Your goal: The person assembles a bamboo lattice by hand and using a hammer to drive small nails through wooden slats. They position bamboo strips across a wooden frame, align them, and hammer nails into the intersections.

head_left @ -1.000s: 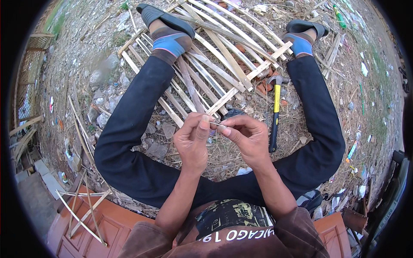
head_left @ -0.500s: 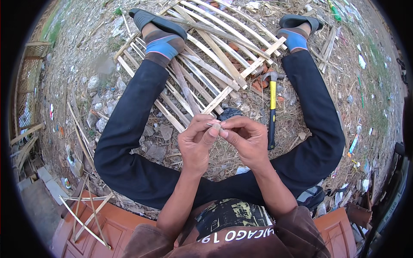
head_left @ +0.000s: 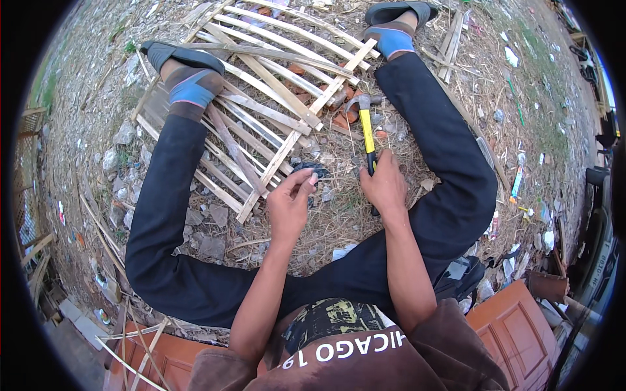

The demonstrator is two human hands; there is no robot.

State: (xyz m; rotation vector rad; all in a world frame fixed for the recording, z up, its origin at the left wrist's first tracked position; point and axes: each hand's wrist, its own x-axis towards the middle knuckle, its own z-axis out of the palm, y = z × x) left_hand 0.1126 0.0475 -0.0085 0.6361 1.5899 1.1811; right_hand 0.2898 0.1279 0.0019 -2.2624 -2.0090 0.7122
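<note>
My right hand (head_left: 386, 184) has come down over the black lower grip of a hammer (head_left: 366, 130), its fingers closing round it. The hammer lies on the ground, its yellow shaft pointing away and its metal head beside broken red bricks. My left hand (head_left: 289, 207) is raised between my legs, thumb and forefinger pinched together; whatever is between the fingertips is too small to make out. Just beyond those fingertips, a crumpled dark plastic bag (head_left: 309, 171) lies on the ground. A frame of pale wooden slats (head_left: 287, 148) lies beyond my left hand.
Dry grass, stones and litter cover the ground. My legs spread on both sides, with one sandal (head_left: 186, 57) over the slat frame. Loose sticks (head_left: 451, 45) lie at the far right. Brown panelled wood (head_left: 515, 326) is under me, with thin crossed slats (head_left: 140, 355) at the left.
My hands, which were together at a thin metal piece, have parted. The right has moved outward and down onto the hammer; the left stays pinched. The view has shifted to the right.
</note>
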